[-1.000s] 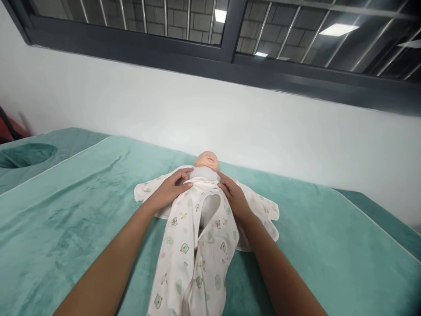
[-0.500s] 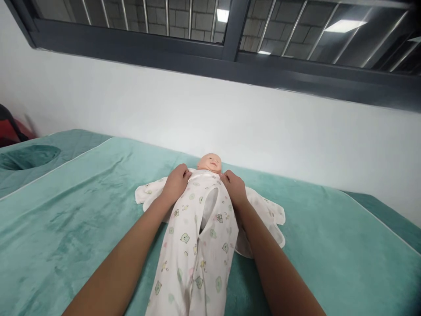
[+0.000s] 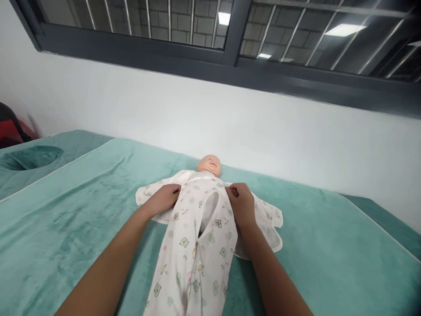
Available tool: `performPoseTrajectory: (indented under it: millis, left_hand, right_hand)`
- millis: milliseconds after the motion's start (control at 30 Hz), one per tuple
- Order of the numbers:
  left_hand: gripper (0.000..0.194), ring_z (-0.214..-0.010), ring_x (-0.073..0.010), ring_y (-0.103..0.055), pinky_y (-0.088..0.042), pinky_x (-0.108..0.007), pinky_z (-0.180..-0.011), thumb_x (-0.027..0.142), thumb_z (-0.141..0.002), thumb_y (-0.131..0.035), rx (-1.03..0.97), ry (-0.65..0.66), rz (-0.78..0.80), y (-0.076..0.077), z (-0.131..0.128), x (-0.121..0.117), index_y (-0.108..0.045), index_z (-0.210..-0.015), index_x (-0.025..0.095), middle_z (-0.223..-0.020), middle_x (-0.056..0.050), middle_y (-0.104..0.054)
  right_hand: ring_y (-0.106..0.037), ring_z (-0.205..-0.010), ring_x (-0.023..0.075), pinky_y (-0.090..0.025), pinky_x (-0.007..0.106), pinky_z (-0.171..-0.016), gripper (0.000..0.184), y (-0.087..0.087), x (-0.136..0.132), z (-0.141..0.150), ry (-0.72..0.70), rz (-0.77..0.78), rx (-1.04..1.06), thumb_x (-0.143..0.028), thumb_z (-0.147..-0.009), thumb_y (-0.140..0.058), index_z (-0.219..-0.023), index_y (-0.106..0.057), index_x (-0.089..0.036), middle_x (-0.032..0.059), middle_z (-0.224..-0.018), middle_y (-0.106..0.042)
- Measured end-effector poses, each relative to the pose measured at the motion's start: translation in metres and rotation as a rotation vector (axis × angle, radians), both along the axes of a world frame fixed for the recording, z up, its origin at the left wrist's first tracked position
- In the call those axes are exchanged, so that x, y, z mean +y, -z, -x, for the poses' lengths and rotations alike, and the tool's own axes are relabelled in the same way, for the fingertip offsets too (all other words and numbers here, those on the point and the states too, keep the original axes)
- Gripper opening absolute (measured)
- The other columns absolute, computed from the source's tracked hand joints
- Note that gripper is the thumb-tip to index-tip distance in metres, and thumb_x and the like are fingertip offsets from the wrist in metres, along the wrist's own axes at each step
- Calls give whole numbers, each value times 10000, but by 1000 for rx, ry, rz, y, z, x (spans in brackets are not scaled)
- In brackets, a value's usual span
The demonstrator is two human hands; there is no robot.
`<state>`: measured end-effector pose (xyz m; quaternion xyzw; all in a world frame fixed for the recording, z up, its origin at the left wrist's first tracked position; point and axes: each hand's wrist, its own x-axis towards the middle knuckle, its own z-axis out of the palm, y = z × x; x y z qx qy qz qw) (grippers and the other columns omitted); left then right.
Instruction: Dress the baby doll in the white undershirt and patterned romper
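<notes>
A baby doll (image 3: 209, 165) lies on its back with its head toward the wall. White baby trousers (image 3: 197, 237) printed with small green animals cover its body up to the chest, with an open slit at the crotch. Beneath them a matching baby jacket (image 3: 266, 215) is spread, its sleeves out to both sides. My left hand (image 3: 166, 197) is closed at the left side edge of the trousers, its fingertips partly hidden by the cloth. On the opposite edge, my right hand (image 3: 241, 202) is closed with curled fingers against the fabric, a little below the waistband.
A green plush cover (image 3: 315, 245) spreads under the doll, with a round face hole (image 3: 33, 157) at the far left. Behind it rises a white wall (image 3: 184, 105) with a dark-framed window (image 3: 230, 59). A red and black object (image 3: 9, 129) stands at the left edge.
Both hands have left the waistband near the doll's neck and come down along the trousers' sides. The left hand has also shifted outward. The doll and clothes stay in place.
</notes>
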<state>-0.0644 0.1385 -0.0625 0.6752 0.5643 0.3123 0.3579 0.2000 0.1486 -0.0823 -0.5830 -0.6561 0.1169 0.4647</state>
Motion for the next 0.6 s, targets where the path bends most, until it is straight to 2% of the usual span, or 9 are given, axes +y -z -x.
performPoseTrajectory:
  millis: [67, 167, 267, 400, 500, 600]
  left_hand:
    - [133, -722, -250, -587, -419, -310, -641, 301, -669, -524, -39, 16, 44, -2, -1, -3, -567, -577, 216, -660, -33, -654]
    - [98, -731, -250, -588, -428, -309, -637, 290, -639, -526, -86, 45, 94, -6, -3, -8, -553, -581, 216, -652, -19, -640]
    - [96, -744, -240, -585, -434, -301, -639, 297, -646, -530, -120, 65, 112, -9, -4, -12, -539, -601, 213, -659, -8, -627]
    - [130, -734, -233, -577, -439, -299, -626, 333, -677, -547, -186, 45, 106, -8, -5, -16, -534, -632, 212, -657, -7, -617]
    - [152, -717, -225, -570, -448, -304, -626, 358, -695, -558, -224, 29, 110, -6, -6, -19, -554, -674, 207, -663, -7, -617]
    - [185, -720, -216, -573, -462, -311, -641, 377, -697, -585, -279, 30, 116, -5, -7, -21, -590, -750, 200, -692, -6, -628]
  right_hand:
    - [-563, -708, 205, -420, 332, -683, 203, 2, -10, -3, 7, 124, -5, -365, -842, -520, -735, -626, -229, 33, -768, -658]
    - [-593, -741, 225, -434, 339, -697, 232, 7, -17, -6, -93, 300, 61, -334, -831, -493, -746, -681, -228, 31, -753, -693]
    - [-617, -771, 227, -466, 341, -717, 223, 9, -18, -9, -211, 410, 273, -302, -779, -531, -835, -723, -204, 36, -797, -719]
    - [-621, -694, 180, -483, 310, -670, 283, 5, -18, -17, -449, 581, 547, -301, -736, -617, -976, -717, -191, 19, -827, -729]
    - [-621, -691, 162, -485, 289, -654, 308, 3, -18, -21, -525, 655, 585, -301, -712, -669, -998, -706, -192, 7, -831, -729]
    - [-636, -708, 174, -502, 308, -675, 325, 3, -17, -22, -506, 654, 611, -334, -704, -692, -993, -709, -187, 14, -818, -731]
